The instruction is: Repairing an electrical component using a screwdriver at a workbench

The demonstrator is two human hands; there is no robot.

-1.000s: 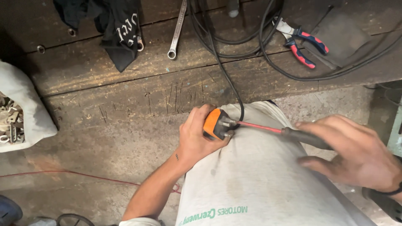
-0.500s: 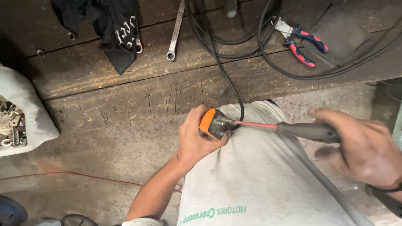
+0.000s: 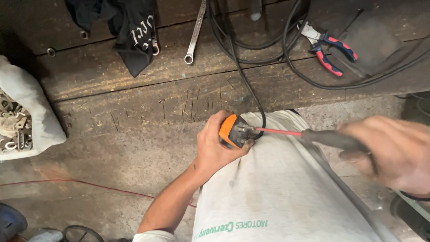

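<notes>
My left hand (image 3: 214, 150) grips an orange and black electrical plug (image 3: 234, 131) against my grey-clad knee (image 3: 286, 188). A black cable (image 3: 244, 76) runs from the plug up over the wooden bench. My right hand (image 3: 389, 152), blurred at the right edge, holds a screwdriver (image 3: 313, 136) with a dark handle and a red shaft. The shaft's tip touches the plug's face among the metal pins.
On the worn wooden bench (image 3: 134, 98) lie a spanner (image 3: 195, 33), red and blue pliers (image 3: 329, 47), a black cloth (image 3: 121, 27) and looped black cables (image 3: 295, 62). A white bag of metal parts (image 3: 22, 121) stands at the left. A thin red wire (image 3: 67, 183) crosses the floor.
My right hand has drawn a little further right with the screwdriver, its tip staying at the plug. My left hand and the plug have barely moved.
</notes>
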